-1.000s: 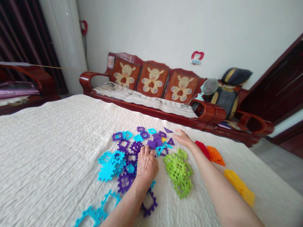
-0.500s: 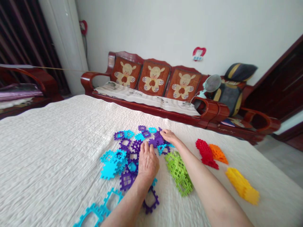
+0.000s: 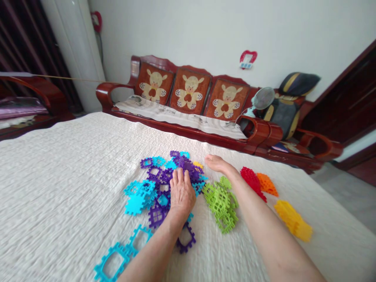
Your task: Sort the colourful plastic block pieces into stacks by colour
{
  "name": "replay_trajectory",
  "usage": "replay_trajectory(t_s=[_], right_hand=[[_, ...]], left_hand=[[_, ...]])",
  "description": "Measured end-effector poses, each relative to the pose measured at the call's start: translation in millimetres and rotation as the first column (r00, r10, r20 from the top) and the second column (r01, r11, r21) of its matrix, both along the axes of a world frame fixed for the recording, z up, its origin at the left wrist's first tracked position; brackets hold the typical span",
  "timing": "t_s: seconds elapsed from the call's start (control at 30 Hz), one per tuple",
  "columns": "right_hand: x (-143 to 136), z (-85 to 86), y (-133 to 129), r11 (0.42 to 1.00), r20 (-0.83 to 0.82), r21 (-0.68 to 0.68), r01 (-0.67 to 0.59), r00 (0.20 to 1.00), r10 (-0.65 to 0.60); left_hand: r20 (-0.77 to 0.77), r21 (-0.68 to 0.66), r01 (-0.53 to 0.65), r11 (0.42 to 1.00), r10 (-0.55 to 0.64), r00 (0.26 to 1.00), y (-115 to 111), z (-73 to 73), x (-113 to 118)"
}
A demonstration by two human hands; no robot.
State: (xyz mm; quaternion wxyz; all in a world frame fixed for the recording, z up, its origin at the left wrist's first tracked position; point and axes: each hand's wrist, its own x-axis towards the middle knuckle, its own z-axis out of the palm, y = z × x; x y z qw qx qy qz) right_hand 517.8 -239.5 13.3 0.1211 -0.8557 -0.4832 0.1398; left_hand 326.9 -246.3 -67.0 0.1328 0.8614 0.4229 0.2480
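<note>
Purple pieces (image 3: 156, 216) and light blue pieces (image 3: 135, 204) with toothed edges lie in a loose heap on the white quilted cover (image 3: 73, 168). My left hand (image 3: 182, 192) rests palm down on the heap, fingers slightly apart on purple pieces; nothing shows in its grip. My right hand (image 3: 216, 163) is right of the heap's far end, beside a yellow piece (image 3: 198, 165); its fingers are turned away, and what they hold, if anything, is hidden. A green pile (image 3: 220, 203) lies between the heap and my right forearm.
Right of my right forearm are a red pile (image 3: 253, 183), an orange pile (image 3: 267, 184) and a yellow pile (image 3: 293, 221). Two light blue frames (image 3: 113, 262) lie at the front left. A wooden sofa (image 3: 176, 127) stands beyond the cover.
My right hand has moved right, off the purple pieces. Purple pieces near the far end have shifted left, and a yellow piece now shows there. An extra green piece shows on the green pile.
</note>
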Motion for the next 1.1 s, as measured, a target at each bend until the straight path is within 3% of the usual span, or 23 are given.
replay_trajectory(t_s=[0.1, 0.23, 0.37, 0.5, 0.57, 0.63, 0.7, 0.77, 0.83, 0.9, 1.0, 1.1], right_hand=[[-3.3, -17.0, -0.6, 0.997, 0.045, -0.077, 0.025, 0.999, -0.021], [-25.9, -39.4, 10.0, 0.997, 0.055, -0.067, -0.030, 0.998, 0.034], [-48.8, -42.9, 23.2, 0.988, -0.011, -0.007, -0.155, 0.988, 0.155], [-55.3, -33.4, 20.2, 0.954, -0.140, 0.222, -0.201, 0.962, 0.236], [-50.8, -26.9, 6.3, 0.915, -0.206, 0.386, -0.117, 0.956, 0.209], [-43.8, -21.4, -17.9, 0.870, -0.239, 0.492, -0.014, 0.959, 0.151], [-37.2, -20.0, -51.4, 0.808, -0.237, 0.583, 0.081, 0.969, 0.073], [-33.2, -25.1, -89.8, 0.695, -0.203, 0.696, 0.181, 0.978, -0.051], [-32.7, -37.0, -127.0, 0.568, -0.191, 0.776, 0.275, 0.960, -0.204], [-35.6, -53.5, -157.5, 0.483, -0.207, 0.806, 0.343, 0.927, -0.312], [-43.4, -79.2, -185.4, 0.465, -0.238, 0.787, 0.406, 0.895, -0.377], [-49.6, -97.8, -194.6, 0.502, -0.248, 0.747, 0.436, 0.883, -0.399]], left_hand=[[0.034, -0.006, 0.013, 1.000, -0.013, 0.999, 0.8, -0.6, 0.0], [0.118, 0.026, 0.016, 1.000, -0.019, 0.993, 1.2, -5.3, 1.0], [0.280, 0.070, -0.006, 0.997, -0.014, 0.960, 2.9, -12.1, 3.9], [0.575, 0.138, -0.048, 0.989, -0.041, 0.817, 13.2, -10.5, 5.9], [0.679, 0.143, -0.077, 0.987, -0.041, 0.733, 21.4, -5.3, 4.9], [0.706, 0.130, -0.073, 0.989, -0.041, 0.707, 28.7, 1.2, 2.4], [0.656, 0.136, -0.010, 0.991, -0.083, 0.750, 31.7, 7.6, -0.4], [0.521, 0.158, 0.113, 0.981, -0.180, 0.835, 28.8, 12.9, -2.2], [0.306, 0.160, 0.254, 0.954, -0.293, 0.906, 21.4, 16.8, -2.1], [0.061, 0.121, 0.373, 0.920, -0.382, 0.922, 13.3, 19.5, -0.6], [-0.208, 0.027, 0.461, 0.887, -0.446, 0.871, 7.0, 21.5, 0.9], [-0.305, -0.009, 0.467, 0.884, -0.447, 0.841, 9.1, 21.0, -1.1]])
